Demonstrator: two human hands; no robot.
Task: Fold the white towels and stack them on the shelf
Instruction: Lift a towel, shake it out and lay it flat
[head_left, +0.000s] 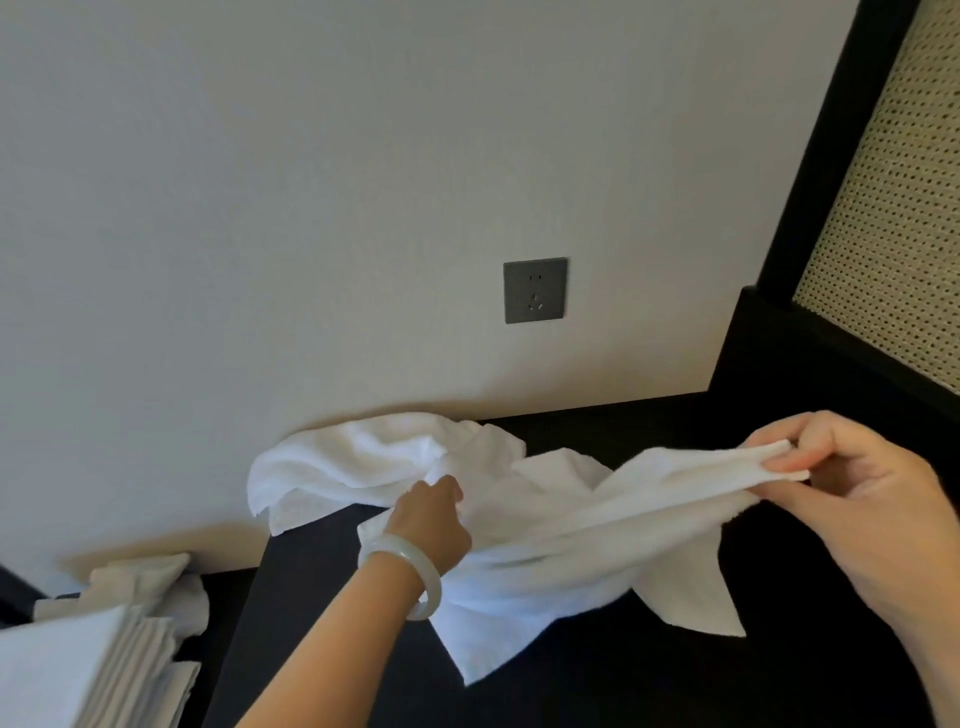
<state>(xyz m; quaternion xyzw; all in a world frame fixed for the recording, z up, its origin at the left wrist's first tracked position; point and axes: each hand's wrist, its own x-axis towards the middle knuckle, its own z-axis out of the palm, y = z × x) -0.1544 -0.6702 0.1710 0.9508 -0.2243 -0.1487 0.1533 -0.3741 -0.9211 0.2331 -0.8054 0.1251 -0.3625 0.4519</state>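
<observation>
From my remote seat I saw the pale wall (311, 182) filling most of the view, with the dark tabletop (623, 686) running along its foot. A black-framed cane panel (893, 234) rose past the tabletop's back right corner.

The white towel (571, 551) hung stretched above the middle of the tabletop, lifted between the two hands, its loose corners drooping toward the front edge. A second, crumpled towel (353, 457) lay bunched against the wall at the back left corner, part of it spilling over the left edge. Beyond that left edge and lower down sat a stack of folded towels (78, 670), with some rumpled white cloths (150, 577) behind it near the wall.

The right hand (852, 488) pinched one edge of the white towel between thumb and fingertips, holding it up over the right side. The left hand (431, 525) had its fingers curled into the cloth at the towel's other end, just beside the crumpled towel; I could not see the fingertips themselves.

A dark grey socket (535, 290) was set in the wall above the back edge. A pale bangle (410, 571) circled the left wrist.
</observation>
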